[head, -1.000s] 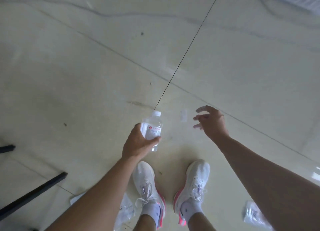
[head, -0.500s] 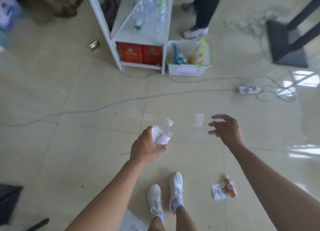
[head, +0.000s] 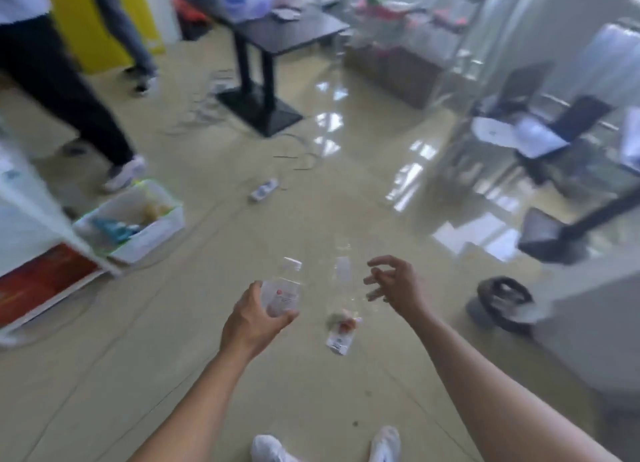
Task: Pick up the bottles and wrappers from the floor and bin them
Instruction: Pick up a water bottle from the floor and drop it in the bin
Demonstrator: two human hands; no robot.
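On bottle: red logo, txt unreadable

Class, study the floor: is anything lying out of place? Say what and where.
Yes. A wrapper lies loose on the floor beside the empty right hand; the left hand holds a bottle. Farther off, a power strip and cables trail toward the black table.
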